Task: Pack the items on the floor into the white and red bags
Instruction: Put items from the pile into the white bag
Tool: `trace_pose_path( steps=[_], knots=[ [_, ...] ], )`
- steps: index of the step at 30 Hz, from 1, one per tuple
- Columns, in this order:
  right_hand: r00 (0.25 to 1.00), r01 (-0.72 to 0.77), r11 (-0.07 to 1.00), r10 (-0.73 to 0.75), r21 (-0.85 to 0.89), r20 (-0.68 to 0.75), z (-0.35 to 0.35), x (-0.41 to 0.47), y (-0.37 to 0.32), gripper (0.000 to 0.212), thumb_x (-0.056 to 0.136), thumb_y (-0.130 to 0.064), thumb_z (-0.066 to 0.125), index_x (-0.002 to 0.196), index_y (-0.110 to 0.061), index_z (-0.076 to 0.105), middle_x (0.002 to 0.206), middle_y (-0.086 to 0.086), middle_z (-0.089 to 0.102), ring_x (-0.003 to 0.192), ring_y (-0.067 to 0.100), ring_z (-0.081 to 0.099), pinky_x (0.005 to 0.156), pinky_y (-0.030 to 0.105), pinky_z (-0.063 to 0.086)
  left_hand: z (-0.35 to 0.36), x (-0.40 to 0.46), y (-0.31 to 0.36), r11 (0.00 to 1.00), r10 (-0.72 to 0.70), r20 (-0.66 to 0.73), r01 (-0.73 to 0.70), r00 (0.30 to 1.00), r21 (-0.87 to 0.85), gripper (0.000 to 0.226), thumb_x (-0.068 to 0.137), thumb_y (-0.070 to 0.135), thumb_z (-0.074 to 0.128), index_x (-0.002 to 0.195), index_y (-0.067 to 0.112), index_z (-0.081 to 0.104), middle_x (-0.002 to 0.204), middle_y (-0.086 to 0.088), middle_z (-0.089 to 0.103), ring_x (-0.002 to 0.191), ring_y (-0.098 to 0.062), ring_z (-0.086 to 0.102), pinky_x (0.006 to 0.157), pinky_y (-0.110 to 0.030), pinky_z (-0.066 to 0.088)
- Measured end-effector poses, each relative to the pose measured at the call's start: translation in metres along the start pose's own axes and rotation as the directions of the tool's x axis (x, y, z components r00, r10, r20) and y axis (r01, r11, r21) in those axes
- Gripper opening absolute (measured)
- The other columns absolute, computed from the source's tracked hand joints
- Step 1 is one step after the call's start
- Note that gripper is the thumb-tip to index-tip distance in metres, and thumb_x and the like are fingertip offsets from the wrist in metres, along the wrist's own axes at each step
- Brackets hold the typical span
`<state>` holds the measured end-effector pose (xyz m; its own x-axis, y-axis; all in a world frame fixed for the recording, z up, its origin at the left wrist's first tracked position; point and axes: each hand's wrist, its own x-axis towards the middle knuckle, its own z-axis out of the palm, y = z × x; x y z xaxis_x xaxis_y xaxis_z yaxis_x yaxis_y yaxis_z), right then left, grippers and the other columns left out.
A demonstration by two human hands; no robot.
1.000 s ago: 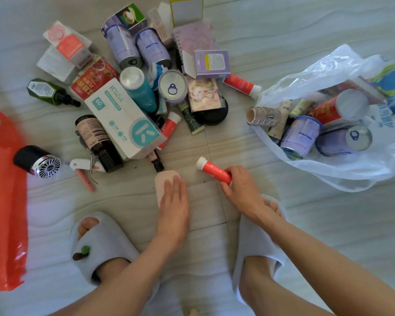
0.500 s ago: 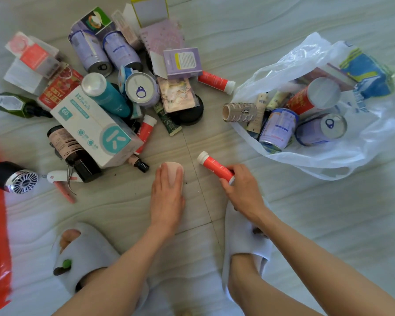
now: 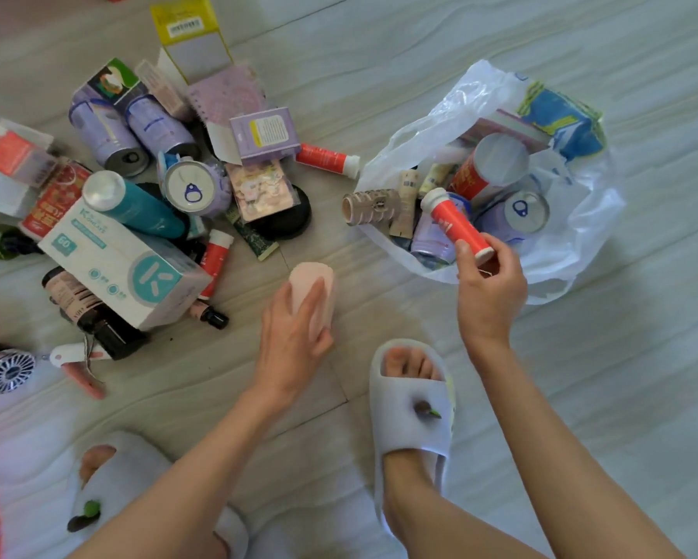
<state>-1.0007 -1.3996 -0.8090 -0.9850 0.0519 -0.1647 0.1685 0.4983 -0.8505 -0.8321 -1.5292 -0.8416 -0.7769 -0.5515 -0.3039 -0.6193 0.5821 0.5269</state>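
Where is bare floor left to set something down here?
Bare tile runs right of the white plastic bag and between the pile's white-and-teal box and the grey slippers. Crowded: the upper-left pile and the narrow strip between it and the bag.

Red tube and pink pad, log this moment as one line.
right hand: holds red tube over white bag | left hand: grips pink pad on floor | pile unpacked
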Motion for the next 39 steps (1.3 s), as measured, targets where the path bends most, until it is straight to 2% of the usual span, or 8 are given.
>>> trace_pose_path(
  steps=[3,10,13,16,21,25,27,39],
  knots=[
    [0.971,-0.222,0.965,0.232,0.140,-0.060,-0.008,0.017,0.001,0.006,0.086,-0.023,0.060,0.081,-0.020,0.060,0.067,-0.008,0.056,0.064,0.013,0.058,0.073,0.031,0.051,0.002,0.023,0.037,0.983,0.118,-0.051,-0.124,0.992,-0.135,0.048,0.076,0.036,0.050,0.122,0.023,0.045,0.131,-0.022,0.044,0.114,-0.037,0.048,0.095,-0.033,0.036],
    [0.827,-0.505,0.688,0.558,0.522,0.065,0.000,0.033,-0.012,0.025,0.086,0.001,0.051,0.062,-0.008,0.051,0.065,0.004,0.049,0.056,0.011,0.052,0.065,0.022,0.051,0.009,0.105,0.122,0.948,0.083,-0.125,-0.117,0.989,-0.296,0.034,0.079,0.024,0.066,0.109,0.010,0.060,0.117,-0.014,0.049,0.105,-0.026,0.051,0.084,-0.022,0.037],
    [0.922,-0.357,0.848,0.387,0.391,0.002,-0.002,0.032,-0.012,0.022,0.083,-0.015,0.055,0.062,-0.018,0.060,0.066,0.000,0.058,0.064,0.012,0.058,0.069,0.026,0.052,0.005,0.129,0.141,0.924,-0.047,-0.101,0.005,0.994,-0.383,0.032,0.084,0.030,0.062,0.110,0.012,0.058,0.115,-0.009,0.046,0.093,-0.015,0.046,0.076,-0.012,0.029],
    [0.975,-0.199,0.958,0.214,0.205,-0.054,-0.008,0.039,-0.014,0.023,0.079,-0.036,0.057,0.092,-0.022,0.068,0.097,0.006,0.068,0.081,0.013,0.067,0.079,0.028,0.054,0.003,0.147,0.148,0.910,-0.104,-0.099,0.055,0.990,-0.410,0.028,0.087,0.031,0.059,0.106,0.011,0.059,0.113,-0.007,0.047,0.093,-0.016,0.046,0.070,-0.012,0.026],
    [0.971,-0.017,0.989,0.052,0.149,-0.232,-0.017,0.045,-0.023,0.028,0.078,-0.038,0.059,0.097,-0.018,0.064,0.101,0.004,0.062,0.088,0.022,0.064,0.079,0.038,0.055,0.010,0.144,0.155,0.957,0.247,0.177,-0.211,0.953,-0.197,0.041,0.089,0.022,0.055,0.129,0.010,0.049,0.129,-0.015,0.048,0.115,-0.028,0.049,0.090,-0.022,0.032],
    [0.934,0.137,0.989,-0.109,0.059,-0.342,-0.026,0.040,-0.022,0.028,0.081,-0.020,0.064,0.102,-0.001,0.061,0.100,0.000,0.049,0.085,0.000,0.055,0.071,0.007,0.045,0.015,0.135,0.141,0.950,0.300,0.400,-0.309,0.866,-0.044,0.064,0.094,0.024,0.048,0.147,0.015,0.015,0.156,-0.010,0.011,0.142,-0.025,0.013,0.114,-0.031,0.014],
    [0.935,0.179,0.984,-0.170,-0.001,-0.311,-0.028,0.048,-0.022,0.028,0.082,-0.016,0.065,0.101,0.002,0.059,0.102,0.003,0.046,0.081,-0.008,0.052,0.068,0.000,0.038,0.014,0.133,0.134,0.952,0.283,0.431,-0.305,0.857,-0.019,0.066,0.094,0.025,0.047,0.148,0.018,0.010,0.156,-0.009,0.005,0.143,-0.026,0.008,0.116,-0.034,0.012],
    [0.925,0.340,0.921,-0.364,-0.190,-0.112,-0.013,0.095,-0.031,0.030,0.082,-0.012,0.063,0.108,0.002,0.058,0.114,0.021,0.050,0.096,0.022,0.054,0.074,-0.005,0.029,0.000,0.120,0.123,0.932,0.313,0.482,-0.363,0.819,0.013,0.060,0.094,0.030,0.046,0.146,0.017,0.018,0.149,-0.009,0.022,0.135,-0.027,0.025,0.108,-0.034,0.027]
  ],
)
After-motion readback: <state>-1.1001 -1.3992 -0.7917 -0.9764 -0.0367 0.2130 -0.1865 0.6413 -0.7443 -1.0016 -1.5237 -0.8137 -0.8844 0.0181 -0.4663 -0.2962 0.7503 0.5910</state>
